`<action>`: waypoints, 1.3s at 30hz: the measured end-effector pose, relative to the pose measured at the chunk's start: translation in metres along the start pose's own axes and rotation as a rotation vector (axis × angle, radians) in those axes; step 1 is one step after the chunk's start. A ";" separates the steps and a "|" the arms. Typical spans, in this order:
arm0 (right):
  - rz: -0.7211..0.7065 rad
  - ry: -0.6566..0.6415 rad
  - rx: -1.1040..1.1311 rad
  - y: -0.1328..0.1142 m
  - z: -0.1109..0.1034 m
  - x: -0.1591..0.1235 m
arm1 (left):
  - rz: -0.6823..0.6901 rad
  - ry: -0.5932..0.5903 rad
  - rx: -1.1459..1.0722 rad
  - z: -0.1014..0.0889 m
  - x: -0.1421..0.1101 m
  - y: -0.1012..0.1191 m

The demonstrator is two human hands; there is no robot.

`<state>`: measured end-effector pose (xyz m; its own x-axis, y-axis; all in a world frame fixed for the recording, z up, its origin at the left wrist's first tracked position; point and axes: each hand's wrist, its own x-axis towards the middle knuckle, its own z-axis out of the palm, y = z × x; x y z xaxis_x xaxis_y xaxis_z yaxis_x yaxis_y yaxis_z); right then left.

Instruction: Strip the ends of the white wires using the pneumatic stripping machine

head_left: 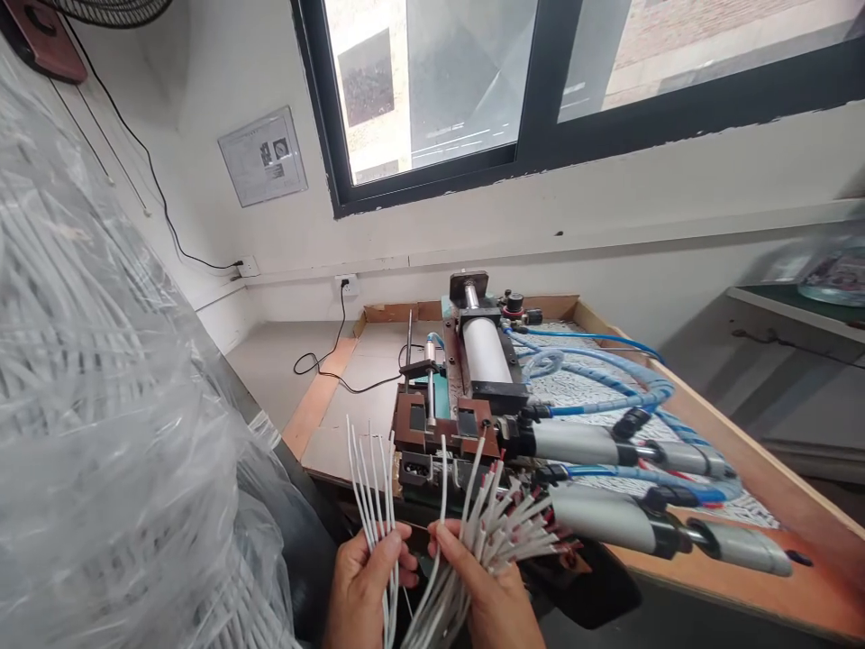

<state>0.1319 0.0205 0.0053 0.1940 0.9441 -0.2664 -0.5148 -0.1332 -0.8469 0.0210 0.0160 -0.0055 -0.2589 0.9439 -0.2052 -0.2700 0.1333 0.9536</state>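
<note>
My left hand (365,586) is closed around several thin white wires (370,491), which fan upward between thumb and fingers. Beside it, my right hand (496,599) grips a thick bundle of white cables (490,532), some showing red at their tips. One single cable (443,482) stands apart from that bundle, pinched between my right thumb and forefinger. Both hands are just in front of a pneumatic machine (439,424) with brown metal jaw blocks. The lower ends of the cables run out of view at the bottom.
Silver cylinders (601,523) and blue air hoses (608,379) extend to the right over a wood-edged bench (736,442). Plastic-wrapped cables (114,388) rise close on the left. A black power cord (338,356) crosses the bench to a wall socket (346,287). A shelf (790,311) stands at right.
</note>
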 end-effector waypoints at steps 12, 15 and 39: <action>0.128 -0.051 0.119 0.002 0.004 0.019 | 0.060 0.003 0.161 0.000 0.000 0.008; 0.161 -0.109 0.111 0.000 0.007 0.015 | 0.044 -0.026 0.166 0.001 -0.001 0.007; 0.091 0.004 0.078 0.004 0.002 0.020 | -0.019 0.034 0.021 0.003 0.000 0.014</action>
<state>0.1323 0.0393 -0.0028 0.1465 0.9279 -0.3428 -0.5937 -0.1947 -0.7807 0.0202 0.0193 0.0088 -0.2855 0.9303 -0.2303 -0.2554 0.1578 0.9539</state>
